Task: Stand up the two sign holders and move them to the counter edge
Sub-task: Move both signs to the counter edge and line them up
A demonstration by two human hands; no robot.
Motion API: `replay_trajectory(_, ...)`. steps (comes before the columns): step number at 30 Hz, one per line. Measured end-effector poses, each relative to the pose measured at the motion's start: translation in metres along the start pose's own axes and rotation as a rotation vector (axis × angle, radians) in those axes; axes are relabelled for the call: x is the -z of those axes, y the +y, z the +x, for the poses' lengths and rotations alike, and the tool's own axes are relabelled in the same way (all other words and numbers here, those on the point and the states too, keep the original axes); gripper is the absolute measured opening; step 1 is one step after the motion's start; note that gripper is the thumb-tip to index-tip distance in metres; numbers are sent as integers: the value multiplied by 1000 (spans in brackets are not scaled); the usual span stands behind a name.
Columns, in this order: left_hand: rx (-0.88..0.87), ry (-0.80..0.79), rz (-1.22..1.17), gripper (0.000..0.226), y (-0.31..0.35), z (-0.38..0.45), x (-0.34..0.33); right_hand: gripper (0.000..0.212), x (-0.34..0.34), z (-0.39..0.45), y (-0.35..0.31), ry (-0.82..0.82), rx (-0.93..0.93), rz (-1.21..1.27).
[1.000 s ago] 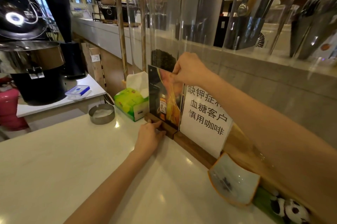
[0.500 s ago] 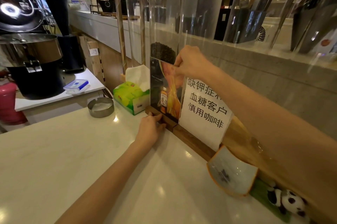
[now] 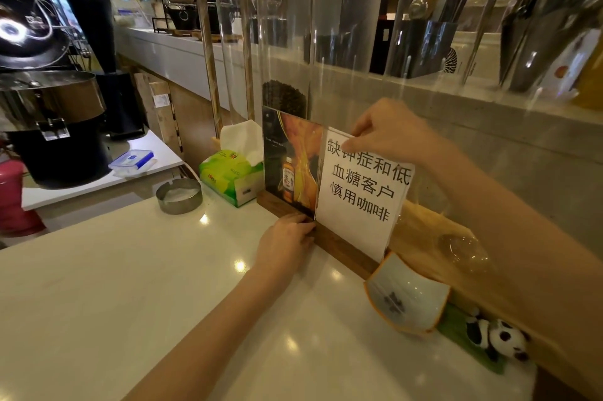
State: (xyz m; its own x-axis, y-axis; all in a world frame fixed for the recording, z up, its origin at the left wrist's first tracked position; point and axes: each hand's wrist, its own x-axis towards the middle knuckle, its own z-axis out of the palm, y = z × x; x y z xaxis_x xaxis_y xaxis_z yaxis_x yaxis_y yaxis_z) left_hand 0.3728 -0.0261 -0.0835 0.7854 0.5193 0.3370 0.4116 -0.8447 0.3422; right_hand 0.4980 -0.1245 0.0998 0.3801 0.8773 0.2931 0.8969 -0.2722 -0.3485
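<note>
Presently, as found:
Sign holders: two clear acrylic panels stand upright side by side in dark wooden bases, at the far edge of the surface against a wooden rack. The poster sign holder (image 3: 290, 162) carries an orange print with a bottle; the text sign holder (image 3: 360, 191) carries a white sheet with black characters.
Right hand (image 3: 390, 131): fingers pinched closed on the top left corner of the text sign holder.
Left hand (image 3: 285, 242): loosely curled, fingertips pressed on the wooden bases where the two meet; whether it grips cannot be told.
Surface (image 3: 130, 286): pale, glossy stone-like top, showing bright light reflections.
Near items: green tissue box (image 3: 230, 175) just left of the poster holder; round metal ashtray (image 3: 178, 195) further left; square glazed dish (image 3: 406, 296) with an orange rim touching the right end of the bases; panda plush (image 3: 497, 337) on a green mat beyond it.
Room: tall clear tubes (image 3: 346, 19) in the rack, one holding dark beans; a black and steel machine (image 3: 49, 100) at left on a lower white table.
</note>
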Motion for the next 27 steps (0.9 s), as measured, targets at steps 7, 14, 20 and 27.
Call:
replay_trajectory(7, -11, 0, 18, 33, -1, 0, -5, 18, -6, -1, 1, 110, 31, 14)
replay_trajectory(14, 14, -41, 9, 32, -1, 6, -3, 19, -8, 0, 2, 125, 28, 32)
replay_trajectory(20, 22, -52, 17, 32, 0, 6, -4, 19, -9, -2, 2, 133, 22, 28)
replay_trajectory(27, 51, -59, 30, 32, 3, 5, 0, 20, -6, -3, 1, 91, 9, 42)
